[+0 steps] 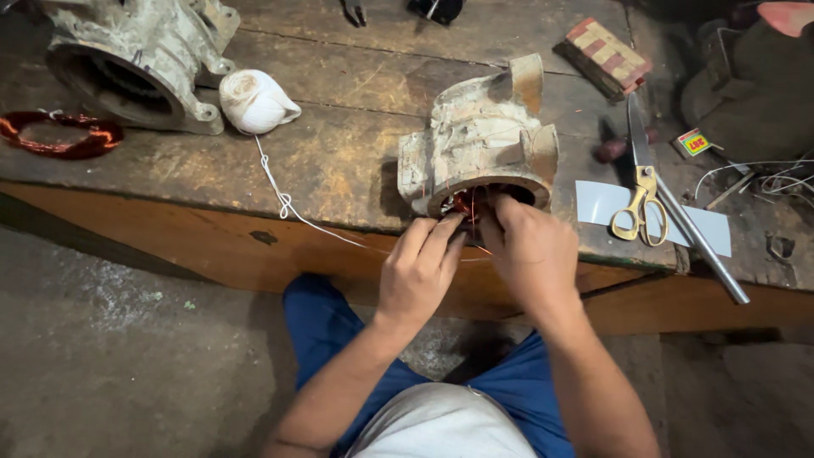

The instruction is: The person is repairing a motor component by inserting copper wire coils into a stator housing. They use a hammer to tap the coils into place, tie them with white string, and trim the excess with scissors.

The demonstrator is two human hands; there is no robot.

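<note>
copper wire (pixel 468 202) sits inside the open mouth of a pale metal motor housing (pixel 482 136) at the near edge of the wooden tabletop (pixel 339 161). left hand (pixel 421 267) and right hand (pixel 527 250) are close together, fingertips pinching the wire. white string ball (pixel 252 102) far left, scissors (pixel 642 182) right.

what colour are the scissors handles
Gold, or brassy yellow, on the scissors; the head view shows them clearly.

A worn, off-white motor housing (pixel 481 136) is positioned at the near worktop edge, opening toward the person; copper windings (pixel 468 202) are exposed inside.
</note>
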